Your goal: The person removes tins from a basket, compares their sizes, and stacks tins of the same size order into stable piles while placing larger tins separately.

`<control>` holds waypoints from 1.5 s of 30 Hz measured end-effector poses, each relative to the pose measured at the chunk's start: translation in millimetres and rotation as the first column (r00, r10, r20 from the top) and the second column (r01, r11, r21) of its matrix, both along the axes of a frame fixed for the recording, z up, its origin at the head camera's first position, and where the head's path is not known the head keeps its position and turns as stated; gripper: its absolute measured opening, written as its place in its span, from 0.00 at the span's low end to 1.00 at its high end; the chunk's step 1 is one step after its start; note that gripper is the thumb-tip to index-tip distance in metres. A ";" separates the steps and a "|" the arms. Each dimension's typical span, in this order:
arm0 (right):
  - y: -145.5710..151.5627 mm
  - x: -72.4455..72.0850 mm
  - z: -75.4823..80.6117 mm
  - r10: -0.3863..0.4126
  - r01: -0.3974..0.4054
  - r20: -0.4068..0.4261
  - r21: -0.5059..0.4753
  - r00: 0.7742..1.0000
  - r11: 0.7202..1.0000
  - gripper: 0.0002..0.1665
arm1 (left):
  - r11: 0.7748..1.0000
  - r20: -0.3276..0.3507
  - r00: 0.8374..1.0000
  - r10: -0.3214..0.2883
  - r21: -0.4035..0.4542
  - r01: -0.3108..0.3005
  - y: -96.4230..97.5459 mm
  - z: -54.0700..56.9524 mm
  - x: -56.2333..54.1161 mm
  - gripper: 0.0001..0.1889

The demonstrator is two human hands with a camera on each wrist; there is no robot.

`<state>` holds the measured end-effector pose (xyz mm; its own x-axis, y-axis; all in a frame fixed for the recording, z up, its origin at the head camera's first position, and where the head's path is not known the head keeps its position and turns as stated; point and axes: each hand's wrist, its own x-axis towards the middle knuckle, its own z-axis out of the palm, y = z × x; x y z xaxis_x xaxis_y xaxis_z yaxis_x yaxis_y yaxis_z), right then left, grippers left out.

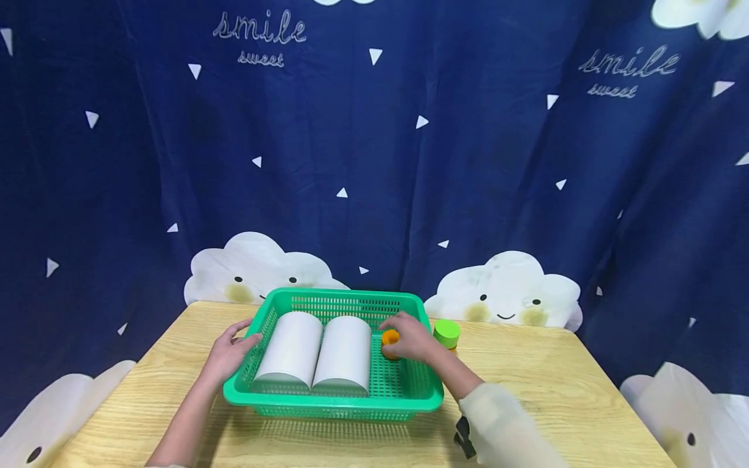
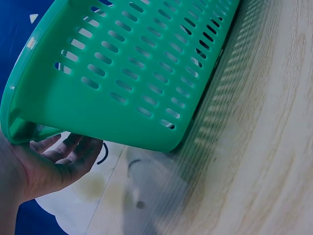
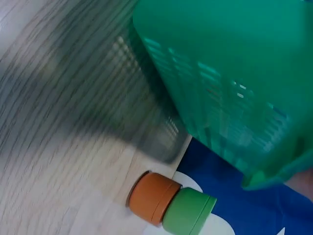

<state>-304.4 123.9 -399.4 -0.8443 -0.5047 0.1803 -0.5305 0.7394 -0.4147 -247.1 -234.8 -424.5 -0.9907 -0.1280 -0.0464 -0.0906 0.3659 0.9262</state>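
Observation:
A green plastic basket (image 1: 328,402) with slotted walls sits on the table. Two large white half-round rolls (image 1: 292,344) lie side by side in its left and middle part. My left hand (image 1: 228,353) grips the basket's left rim; in the left wrist view its fingers (image 2: 73,152) curl at the basket's corner. Over the basket's right side reaches my right hand (image 1: 411,338), which pinches a small orange round piece (image 1: 390,337) with a hollow-looking top. The right wrist view hides that grip behind the basket wall (image 3: 220,73).
An orange jar (image 3: 152,198) with a green lid (image 1: 447,333) stands just outside the basket's right wall, near the right forearm. The wooden table (image 1: 538,383) ends at the back against a dark blue curtain (image 1: 351,130) with cloud prints.

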 end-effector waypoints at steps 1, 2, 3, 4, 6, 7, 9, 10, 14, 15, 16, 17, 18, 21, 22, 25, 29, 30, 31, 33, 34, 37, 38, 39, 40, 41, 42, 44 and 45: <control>-1.4 -0.4 -1.1 0.003 -0.003 -0.002 0.002 1.000 1.000 0.23 | 1.000 -0.001 1.000 0.000 0.002 0.000 -0.1 -0.1 -0.2 0.33; -2.8 -0.5 -1.8 0.006 -0.006 -0.002 0.004 1.000 1.000 0.23 | 1.000 0.000 1.000 0.003 0.005 -0.003 -0.1 -0.5 -0.3 0.33; -4.3 -0.8 -2.6 0.009 -0.009 -0.003 0.006 1.000 1.000 0.23 | 1.000 0.001 1.000 0.006 0.009 -0.006 -0.2 -1.0 -0.4 0.32; -5.8 -0.8 -2.7 0.010 -0.010 0.004 0.003 1.000 1.000 0.23 | 1.000 0.001 1.000 0.006 0.010 -0.006 -0.3 -1.3 -0.6 0.32; -8.3 -0.6 -3.1 0.001 -0.001 0.014 0.003 1.000 1.000 0.23 | 1.000 -0.001 1.000 0.005 0.015 -0.005 -0.3 -1.7 -0.8 0.32; -9.3 -0.9 -3.5 -0.004 0.004 0.015 0.005 1.000 1.000 0.23 | 1.000 0.000 1.000 0.007 0.013 -0.007 -0.3 -1.9 -0.9 0.32; -10.9 -1.9 -4.6 -0.016 0.015 0.023 0.009 1.000 1.000 0.23 | 1.000 0.002 1.000 0.007 0.012 -0.007 -0.3 -1.9 -0.8 0.32; -11.3 -2.3 -5.1 -0.022 0.022 0.029 0.009 0.999 1.000 0.23 | 1.000 0.003 1.000 0.007 0.010 -0.007 -0.1 -1.7 -0.7 0.32; -12.6 -5.5 -9.1 -0.038 0.037 0.047 0.019 0.998 0.999 0.25 | 1.000 0.009 1.000 0.011 0.008 -0.011 0.7 -1.3 0.0 0.31; -12.9 -6.2 -10.0 -0.043 0.042 0.053 0.023 0.998 0.999 0.25 | 1.000 0.011 1.000 0.011 0.007 -0.011 0.8 -1.1 0.4 0.31; -13.2 -6.8 -10.6 -0.049 0.047 0.058 0.027 0.997 0.999 0.26 | 1.000 0.012 1.000 0.012 0.007 -0.012 1.0 -0.9 0.6 0.31; -13.5 -7.3 -11.0 -0.055 0.053 0.061 0.035 0.997 0.998 0.26 | 1.000 0.014 1.000 0.013 0.009 -0.013 1.2 -0.7 0.8 0.31; -13.9 -8.0 -11.5 -0.062 0.059 0.064 0.038 0.996 0.998 0.26 | 1.000 0.015 1.000 0.013 0.010 -0.013 1.3 -0.5 1.1 0.31; -14.9 -9.9 -12.6 -0.080 0.076 0.065 0.058 0.995 0.995 0.26 | 1.000 0.015 1.000 0.012 0.015 -0.012 1.8 0.4 1.6 0.31; -15.3 -10.6 -13.2 -0.086 0.082 0.061 0.065 0.994 0.995 0.26 | 1.000 0.012 1.000 0.009 0.016 -0.009 1.9 0.7 1.6 0.32; -16.3 -12.4 -15.8 -0.112 0.107 0.055 0.088 0.992 0.990 0.27 | 1.000 0.011 1.000 0.008 0.019 -0.008 2.0 0.6 1.3 0.32; -17.7 -13.2 -19.3 -0.154 0.146 0.062 0.123 0.986 0.982 0.29 | 1.000 0.014 1.000 0.008 0.021 -0.008 2.1 0.2 0.5 0.32; -18.1 -13.5 -19.9 -0.161 0.151 0.065 0.134 0.985 0.979 0.30 | 1.000 0.013 1.000 0.009 0.019 -0.010 2.1 0.2 0.2 0.32; -18.5 -13.7 -20.0 -0.163 0.153 0.064 0.146 0.984 0.977 0.30 | 1.000 0.011 1.000 0.008 0.018 -0.008 2.1 0.2 0.0 0.32; -19.2 -13.7 -19.9 -0.167 0.155 0.063 0.167 0.984 0.974 0.31 | 1.000 0.007 1.000 0.005 0.016 -0.005 2.0 0.5 -0.2 0.33; -19.6 -13.5 -19.2 -0.168 0.154 0.063 0.176 0.984 0.972 0.30 | 1.000 0.006 1.000 0.006 0.015 -0.006 2.0 0.5 -0.4 0.33; -20.7 -13.2 -18.1 -0.159 0.144 0.063 0.194 0.985 0.970 0.28 | 1.000 0.006 1.000 0.006 0.017 -0.006 1.5 0.8 -0.4 0.33; -21.0 -13.1 -17.8 -0.155 0.140 0.064 0.192 0.986 0.971 0.27 | 1.000 0.008 1.000 0.008 0.018 -0.008 1.4 0.8 -0.5 0.32; -21.3 -13.0 -17.5 -0.150 0.135 0.067 0.190 0.986 0.972 0.26 | 1.000 0.008 1.000 0.008 0.016 -0.009 1.2 1.1 -0.4 0.32; -21.2 -12.5 -17.1 -0.144 0.130 0.067 0.187 0.987 0.974 0.25 | 1.000 0.009 1.000 0.009 0.014 -0.009 1.1 1.0 -0.4 0.32; -21.1 -12.2 -17.2 -0.138 0.124 0.067 0.185 0.988 0.975 0.25 | 1.000 0.008 1.000 0.008 0.012 -0.008 1.1 1.1 -0.2 0.33; -21.0 -11.5 -16.8 -0.133 0.119 0.063 0.183 0.989 0.976 0.24 | 1.000 0.007 1.000 0.007 0.011 -0.008 0.9 1.0 -0.3 0.33; -20.8 -10.7 -16.5 -0.124 0.111 0.063 0.183 0.990 0.977 0.23 | 1.000 0.010 1.000 0.009 0.008 -0.009 1.1 1.0 -0.1 0.33; -20.7 -10.1 -16.3 -0.121 0.107 0.063 0.184 0.991 0.977 0.22 | 1.000 0.009 1.000 0.007 0.004 -0.007 1.1 1.0 0.0 0.33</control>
